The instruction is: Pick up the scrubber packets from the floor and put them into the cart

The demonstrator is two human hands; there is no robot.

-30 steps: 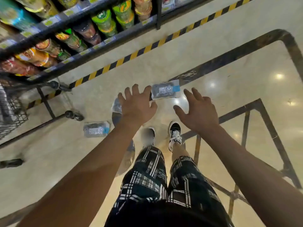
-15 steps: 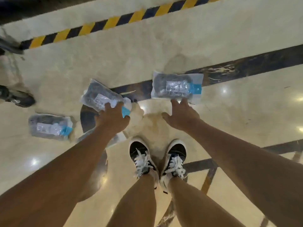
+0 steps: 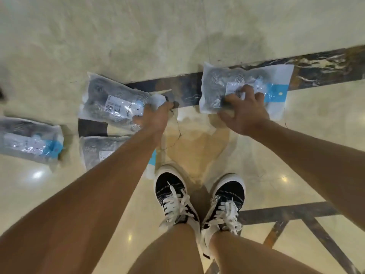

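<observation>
Several clear plastic scrubber packets with blue ends lie on the marble floor. My left hand [image 3: 156, 117] grips the near end of one packet [image 3: 110, 103], which is tilted up off the floor. My right hand [image 3: 245, 109] is clamped on the front edge of another packet [image 3: 219, 84] lying across the dark floor stripe. A third packet [image 3: 96, 151] lies flat under my left forearm, partly hidden. A fourth packet [image 3: 29, 141] lies at the far left. The cart is out of view.
My two black-and-white sneakers [image 3: 177, 198] stand just behind the packets. A dark inlaid stripe [image 3: 325, 64] crosses the pale floor; more dark lines run at the lower right.
I have bent lower and the view has closed in on the floor. My right hand went from touching its packet's edge to gripping it. My left hand keeps hold of its packet.
</observation>
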